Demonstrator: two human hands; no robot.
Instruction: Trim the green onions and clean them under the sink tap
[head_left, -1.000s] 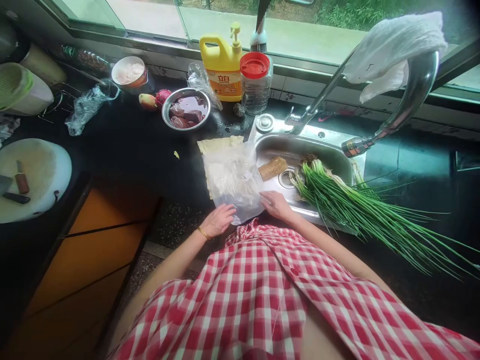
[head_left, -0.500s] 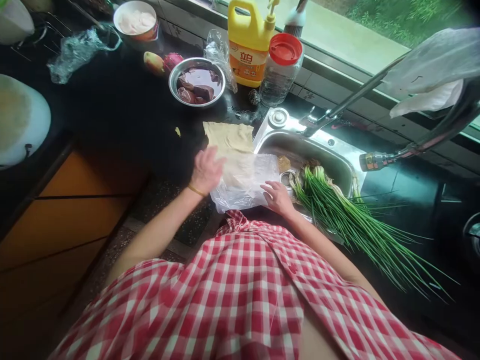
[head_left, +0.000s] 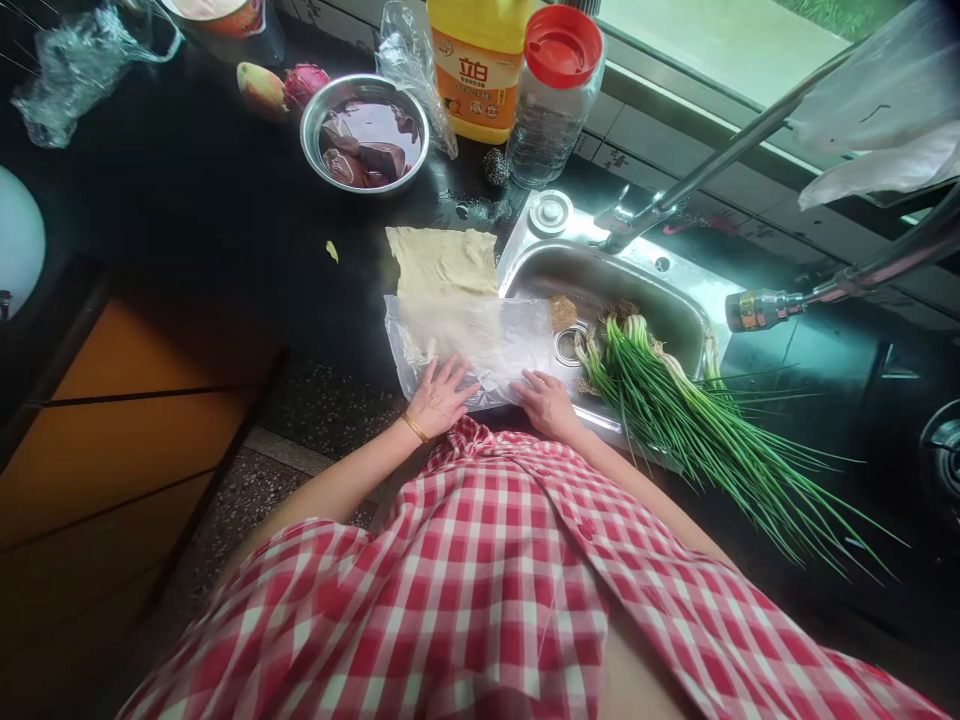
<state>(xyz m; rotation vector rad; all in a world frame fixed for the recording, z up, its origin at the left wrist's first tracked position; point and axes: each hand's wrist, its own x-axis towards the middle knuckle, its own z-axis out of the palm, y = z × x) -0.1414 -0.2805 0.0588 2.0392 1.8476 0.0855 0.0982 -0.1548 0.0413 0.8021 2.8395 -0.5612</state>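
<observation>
A thin beige sheet [head_left: 442, 262], perhaps tofu skin, lies on the dark counter left of the sink. Its near part is under a clear plastic bag [head_left: 529, 330]; whether it lies inside or beneath the bag, I cannot tell. My left hand [head_left: 441, 398] rests on the bag's near left part with fingers spread. At the bag's near right corner, my right hand [head_left: 547, 402] touches the plastic, its fingers stretched out and apart.
Green onions [head_left: 697, 410] lie across the steel sink [head_left: 517, 262]. Behind stand a metal bowl [head_left: 307, 140] of dark red meat in liquid, a yellow jug [head_left: 480, 75] and a red-lidded jar [head_left: 551, 120]. A faucet [head_left: 765, 308] reaches over from the right.
My left hand has come down toward me from the sheet's left edge onto the bag. The bag now lies flatter and wider to the left. My right hand stays at its corner.
</observation>
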